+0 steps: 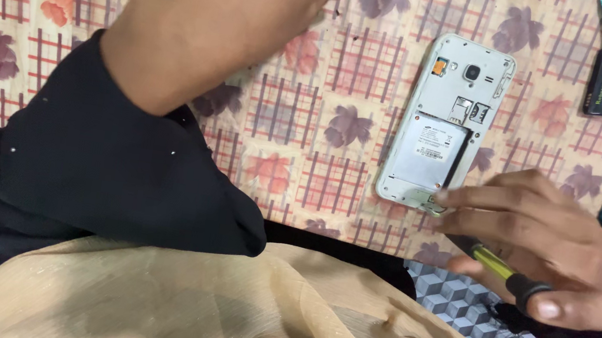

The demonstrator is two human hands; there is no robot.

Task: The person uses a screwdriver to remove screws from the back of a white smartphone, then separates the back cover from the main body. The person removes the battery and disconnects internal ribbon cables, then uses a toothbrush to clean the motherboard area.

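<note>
White phone (444,126), back cover off, battery exposed

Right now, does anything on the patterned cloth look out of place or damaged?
The white smartphone lies face down with its back cover off, battery exposed. The right hand, holding a yellow-handled screwdriver, touches its lower edge. No damage shows.

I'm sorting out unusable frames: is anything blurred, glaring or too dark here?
Head view: the left hand near the lens is soft and blurred; the phone and right hand with the screwdriver are fairly sharp; light is even, no strong glare.
</note>
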